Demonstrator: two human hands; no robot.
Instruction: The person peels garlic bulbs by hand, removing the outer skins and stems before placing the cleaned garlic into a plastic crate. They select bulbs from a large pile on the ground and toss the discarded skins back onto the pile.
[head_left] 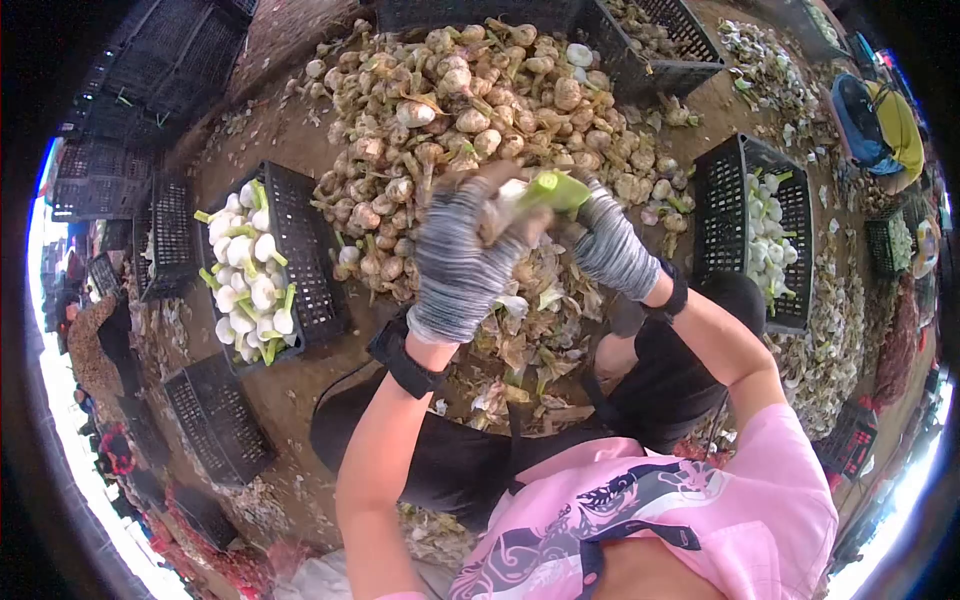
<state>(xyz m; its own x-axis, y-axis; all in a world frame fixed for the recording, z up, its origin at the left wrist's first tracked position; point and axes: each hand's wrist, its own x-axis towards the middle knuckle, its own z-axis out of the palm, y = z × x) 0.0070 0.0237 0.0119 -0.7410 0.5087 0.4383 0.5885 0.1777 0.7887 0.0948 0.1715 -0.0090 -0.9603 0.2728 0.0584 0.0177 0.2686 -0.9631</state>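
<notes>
Both my hands wear grey striped knit gloves. My left hand (465, 245), smeared by motion, is closed around a garlic bulb (512, 193), whose white side shows between the fingers. A thick, pale green cut stem (553, 191) points right from the bulb. My right hand (612, 240) is closed at that stem, its fingertips partly hidden behind it. Below and beyond my hands spreads a large heap of unpeeled, brownish garlic (470, 110). Loose garlic skins (535, 345) lie between my legs, under the hands.
At my left stands a black crate (310, 250) of white trimmed garlic; another black crate (722, 215) with similar bulbs is at my right. An overturned-looking crate (218, 418) lies nearer on the left. Beyond the heap, a crate (665, 75) sits at the back right.
</notes>
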